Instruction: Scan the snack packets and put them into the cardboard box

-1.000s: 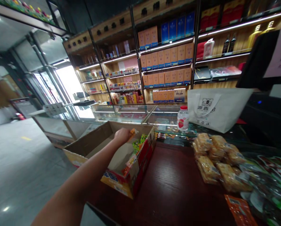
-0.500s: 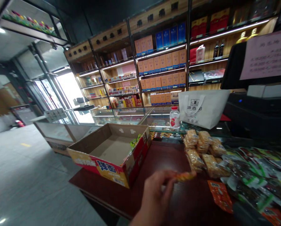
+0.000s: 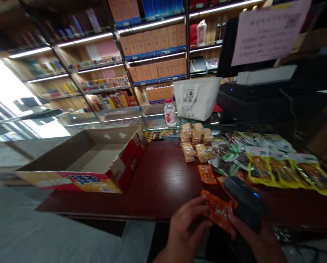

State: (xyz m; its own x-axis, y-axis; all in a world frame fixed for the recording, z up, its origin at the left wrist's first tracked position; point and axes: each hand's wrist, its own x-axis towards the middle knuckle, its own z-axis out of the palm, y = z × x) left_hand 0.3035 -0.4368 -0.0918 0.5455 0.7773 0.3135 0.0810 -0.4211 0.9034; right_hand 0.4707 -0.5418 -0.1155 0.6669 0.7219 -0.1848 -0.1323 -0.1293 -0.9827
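Packets [image 3: 206,174] on counter [image 3: 163,179], box [image 3: 70,180] left, bag [image 3: 200,98] behind

At the near side, the view cuts off both arms behind the left hand [image 3: 183,223] and the right hand [image 3: 252,233], and the dark scanner [image 3: 244,197] is too murky against the right hand to tell whether it is gripped. Print on the orange packet [image 3: 218,211] is blurred, as are the lines on the far-right pink sheet [image 3: 264,34]. On the left, the carton's near wall [image 3: 70,179] hides part of its floor.
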